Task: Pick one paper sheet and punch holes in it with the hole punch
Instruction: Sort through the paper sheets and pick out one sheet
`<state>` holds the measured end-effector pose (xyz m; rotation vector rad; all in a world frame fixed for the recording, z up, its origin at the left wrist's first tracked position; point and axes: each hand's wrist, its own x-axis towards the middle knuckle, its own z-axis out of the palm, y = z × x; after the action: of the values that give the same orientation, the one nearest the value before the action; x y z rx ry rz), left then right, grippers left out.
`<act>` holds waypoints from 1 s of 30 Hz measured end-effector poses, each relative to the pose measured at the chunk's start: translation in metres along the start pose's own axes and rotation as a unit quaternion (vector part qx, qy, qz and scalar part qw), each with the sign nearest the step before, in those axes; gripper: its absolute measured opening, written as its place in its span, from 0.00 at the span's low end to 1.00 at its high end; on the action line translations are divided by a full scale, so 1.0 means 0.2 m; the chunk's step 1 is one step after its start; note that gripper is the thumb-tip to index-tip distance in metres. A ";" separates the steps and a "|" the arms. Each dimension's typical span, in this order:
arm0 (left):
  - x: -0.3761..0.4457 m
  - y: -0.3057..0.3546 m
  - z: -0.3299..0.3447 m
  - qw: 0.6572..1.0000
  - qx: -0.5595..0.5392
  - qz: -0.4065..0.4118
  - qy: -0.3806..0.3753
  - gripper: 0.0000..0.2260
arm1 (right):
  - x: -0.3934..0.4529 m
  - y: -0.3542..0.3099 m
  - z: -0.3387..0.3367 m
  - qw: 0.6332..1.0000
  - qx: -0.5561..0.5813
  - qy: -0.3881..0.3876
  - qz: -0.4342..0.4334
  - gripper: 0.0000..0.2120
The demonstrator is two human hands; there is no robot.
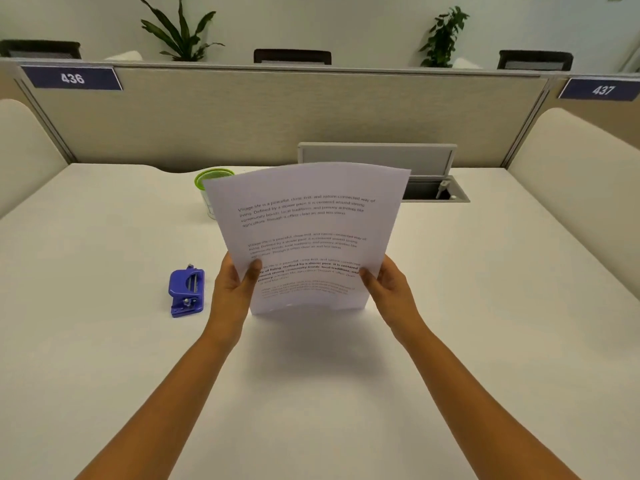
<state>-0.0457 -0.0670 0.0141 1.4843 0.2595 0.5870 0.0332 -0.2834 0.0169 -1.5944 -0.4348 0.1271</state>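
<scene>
A white paper sheet [308,223] with printed black text stands nearly upright over the middle of the desk, slightly bowed, its lower edge just above or on the desktop. My left hand [235,289] grips its lower left edge, thumb on the printed face. My right hand [388,285] grips the lower right edge the same way. A blue hole punch [187,289] lies on the desk to the left of my left hand, untouched.
A white desk [104,341] is bounded by a beige partition [277,116] at the back and cream side panels. A green-rimmed cup [211,178] stands behind the sheet's left top corner. An open cable hatch [433,192] sits at the back right.
</scene>
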 end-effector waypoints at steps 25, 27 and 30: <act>-0.09 -0.33 -0.12 0.976 0.059 -0.205 -0.050 0.09 | -0.03 0.32 -0.09 0.983 -0.051 -0.001 0.179 0.05; -0.09 -0.33 -0.10 0.975 0.054 -0.211 -0.045 0.09 | -0.01 0.33 -0.10 0.977 0.027 0.034 0.211 0.08; -0.12 -0.34 -0.03 0.978 0.049 -0.200 -0.027 0.10 | -0.01 0.33 -0.10 0.951 0.163 0.060 0.255 0.11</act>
<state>-0.0545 -0.0726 -0.0565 1.4873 0.5358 0.2116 0.0520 -0.3034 -0.0462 -1.3447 0.1021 0.4685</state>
